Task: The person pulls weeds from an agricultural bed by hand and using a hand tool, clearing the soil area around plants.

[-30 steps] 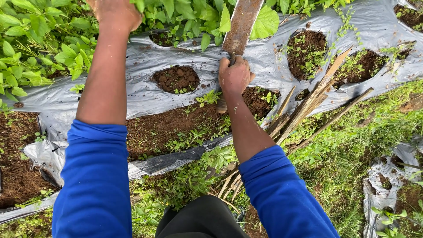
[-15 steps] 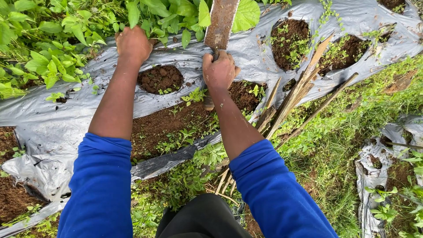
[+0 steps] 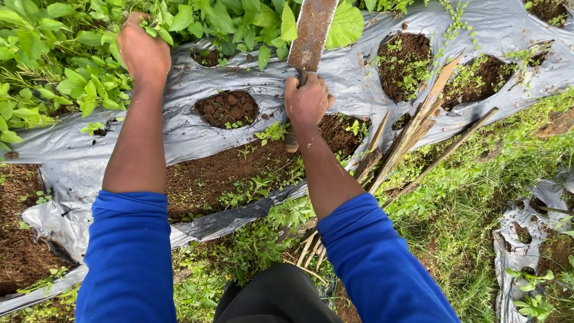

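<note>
Hands in view as I watch remotely: my right hand [image 3: 306,98] is clamped on the handle of a rusty machete [image 3: 312,33], stiff and heavy-looking, while my left hand [image 3: 142,51] bunches soft, tearable weeds [image 3: 89,84] over grey plastic mulch [image 3: 197,134].

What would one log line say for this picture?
left hand: gripping leafy plants | right hand: holding machete | below: silver plastic sheet

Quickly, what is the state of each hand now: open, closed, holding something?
Left hand: closed, grasping the leafy green plants.
Right hand: closed in a grip on the handle of the rusty machete.
</note>
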